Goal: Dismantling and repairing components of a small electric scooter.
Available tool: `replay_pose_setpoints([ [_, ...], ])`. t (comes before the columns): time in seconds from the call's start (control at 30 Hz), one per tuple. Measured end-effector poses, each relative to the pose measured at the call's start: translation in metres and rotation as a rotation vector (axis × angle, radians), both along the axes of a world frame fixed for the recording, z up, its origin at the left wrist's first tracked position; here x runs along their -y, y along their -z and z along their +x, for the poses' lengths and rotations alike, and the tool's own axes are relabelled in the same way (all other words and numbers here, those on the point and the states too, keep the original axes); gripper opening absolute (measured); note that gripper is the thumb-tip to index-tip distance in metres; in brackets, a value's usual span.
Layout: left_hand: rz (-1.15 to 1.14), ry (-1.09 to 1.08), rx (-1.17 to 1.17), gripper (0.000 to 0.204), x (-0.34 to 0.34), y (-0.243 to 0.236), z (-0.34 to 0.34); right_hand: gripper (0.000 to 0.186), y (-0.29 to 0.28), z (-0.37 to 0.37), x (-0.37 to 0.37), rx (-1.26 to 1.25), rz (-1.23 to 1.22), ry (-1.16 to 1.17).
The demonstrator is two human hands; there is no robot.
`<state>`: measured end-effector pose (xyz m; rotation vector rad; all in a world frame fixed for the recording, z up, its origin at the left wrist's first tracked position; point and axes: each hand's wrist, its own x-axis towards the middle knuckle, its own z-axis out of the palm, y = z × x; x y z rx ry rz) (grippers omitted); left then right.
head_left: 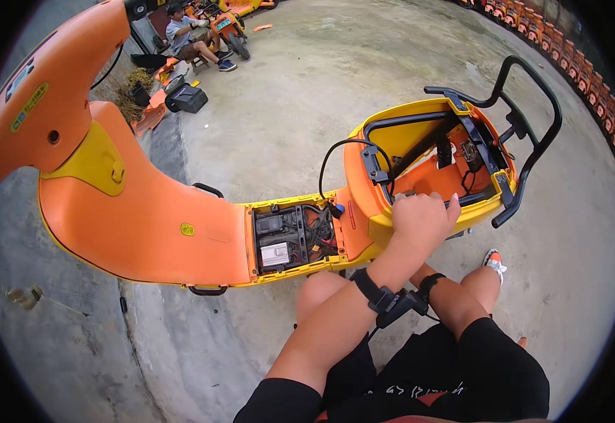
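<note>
An orange and yellow electric scooter stands across in front of me, its seat opening uncovered and framed by black bars. My left hand is at the near rim of that opening, back up, fingers curled down and thumb sticking out to the right. What its fingers hold, if anything, is hidden. My right forearm passes beneath my left one; the right hand itself is covered by it. Beside the hands a black cable loops out of the opening. Inside lie an orange tub and some metal parts.
Left of the seat, an open floorboard compartment shows wiring and a silver box. A black rear rack juts out right. Farther off, a person sits by another scooter, near a black box. Several scooters line the far right.
</note>
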<state>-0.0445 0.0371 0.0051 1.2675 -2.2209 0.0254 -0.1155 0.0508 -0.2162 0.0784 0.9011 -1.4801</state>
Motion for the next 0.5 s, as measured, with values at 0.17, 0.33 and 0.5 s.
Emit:
replay_pose_setpoints([
  [0.17, 0.034, 0.006, 0.048, 0.053, -0.001, -0.002, -0.001, 0.042, 0.008, -0.006, -0.006, -0.015, -0.019, -0.046],
  [0.33, 0.065, -0.037, 0.006, 0.053, 0.007, 0.001, -0.001, 0.042, 0.019, -0.012, -0.007, -0.068, -0.081, -0.127],
  [0.5, 0.126, 0.005, -0.031, 0.051, 0.005, -0.006, -0.006, 0.042, 0.026, -0.02, -0.009, -0.148, -0.135, -0.169],
])
